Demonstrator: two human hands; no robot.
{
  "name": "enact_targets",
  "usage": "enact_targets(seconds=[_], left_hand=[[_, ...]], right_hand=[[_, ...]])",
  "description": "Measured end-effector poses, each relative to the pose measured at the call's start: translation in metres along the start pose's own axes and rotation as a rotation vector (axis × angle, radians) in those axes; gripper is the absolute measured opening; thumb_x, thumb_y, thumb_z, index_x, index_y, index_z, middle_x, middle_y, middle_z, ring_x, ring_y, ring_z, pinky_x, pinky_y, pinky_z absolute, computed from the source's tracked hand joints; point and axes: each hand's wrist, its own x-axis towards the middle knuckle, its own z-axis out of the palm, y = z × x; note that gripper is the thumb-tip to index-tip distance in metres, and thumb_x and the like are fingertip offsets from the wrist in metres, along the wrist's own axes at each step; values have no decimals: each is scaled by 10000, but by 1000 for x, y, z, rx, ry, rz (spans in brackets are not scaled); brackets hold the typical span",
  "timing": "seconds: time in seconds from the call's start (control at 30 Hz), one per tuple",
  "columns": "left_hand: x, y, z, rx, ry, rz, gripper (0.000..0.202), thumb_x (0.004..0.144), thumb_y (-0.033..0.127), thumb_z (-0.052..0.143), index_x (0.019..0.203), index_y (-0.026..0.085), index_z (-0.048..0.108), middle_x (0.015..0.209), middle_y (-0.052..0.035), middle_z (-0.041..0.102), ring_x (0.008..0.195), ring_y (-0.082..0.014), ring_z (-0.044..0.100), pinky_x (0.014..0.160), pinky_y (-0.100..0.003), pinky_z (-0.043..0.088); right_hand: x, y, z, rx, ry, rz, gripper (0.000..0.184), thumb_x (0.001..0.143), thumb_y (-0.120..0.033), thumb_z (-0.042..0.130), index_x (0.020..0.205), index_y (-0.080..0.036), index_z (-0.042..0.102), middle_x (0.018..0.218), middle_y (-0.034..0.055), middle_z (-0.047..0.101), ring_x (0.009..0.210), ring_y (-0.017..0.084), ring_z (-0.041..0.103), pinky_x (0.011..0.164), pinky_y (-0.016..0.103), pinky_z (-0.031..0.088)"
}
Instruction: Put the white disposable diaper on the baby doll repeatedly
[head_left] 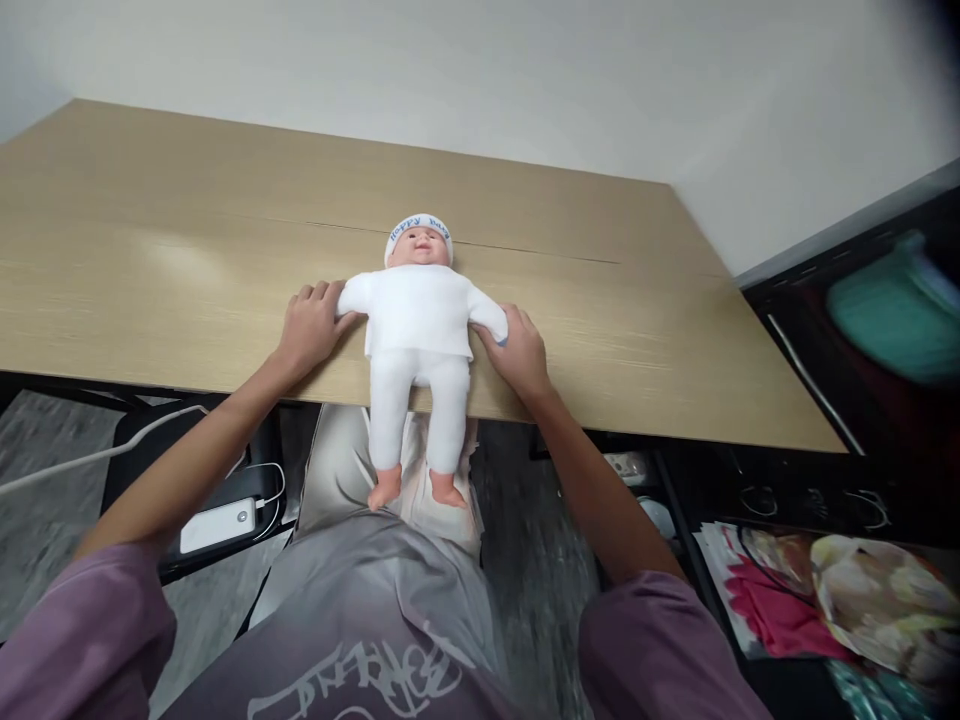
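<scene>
A baby doll (420, 315) in a white top, white trousers and a white cap with blue lettering lies face up at the table's front edge. Its head points away from me, and its bare feet hang past the edge over my lap. My left hand (313, 322) is closed around the end of the doll's sleeve on the left. On the other side my right hand (516, 350) grips the opposite sleeve end, where a bit of blue shows. Both of the doll's hands are hidden from view.
The wooden table (187, 270) runs back to a white wall. A white power bank (217, 526) with a cable rests on a black seat below left. At the right stand dark shelves with a teal item (892, 310), a pink cloth (780, 608) and bags.
</scene>
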Motion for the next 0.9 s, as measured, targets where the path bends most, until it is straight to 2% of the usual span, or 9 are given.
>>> enact_targets(seconds=[0.23,0.37,0.53,0.7,0.9], left_hand=[[71,-34,31,7,44,48,786,1157,740,440,1562,105,666,1408,-270,730,1274,-466,627,1128,-567,490],[111,-48,44,-44,69,42,848,1152,796,391,1593,116,641,1462,-267,711,1361,-470,616,1191,-556,464],[156,-57,57,-60,85,2,813,1164,757,390,1639,133,606,1528,-268,674,1481,-499,566,1260,-582,418],[191,-63,67,-59,103,-30,812,1155,778,408,1643,158,598,1555,-265,664,1498,-494,557,1278,-585,406],[231,-74,77,-105,133,-50,752,1147,718,526,1628,146,609,1550,-257,655,1510,-514,534,1291,-616,365]], right_hand=[[68,18,33,-40,50,23,737,1095,-875,466,1333,-211,679,1290,208,785,1158,402,726,1011,535,613],[103,26,46,-32,76,6,729,1081,-897,468,1276,-228,682,1254,193,792,1136,386,722,997,512,616],[146,39,63,-7,108,-2,744,1083,-897,458,1334,-222,648,1308,204,776,1193,404,717,1053,554,605],[186,53,82,11,157,-8,804,1057,-921,497,1467,-233,572,1418,211,752,1261,416,718,1087,573,607],[223,67,93,-7,163,-62,839,1058,-947,459,1471,-228,584,1399,227,759,1272,428,719,1095,592,604]])
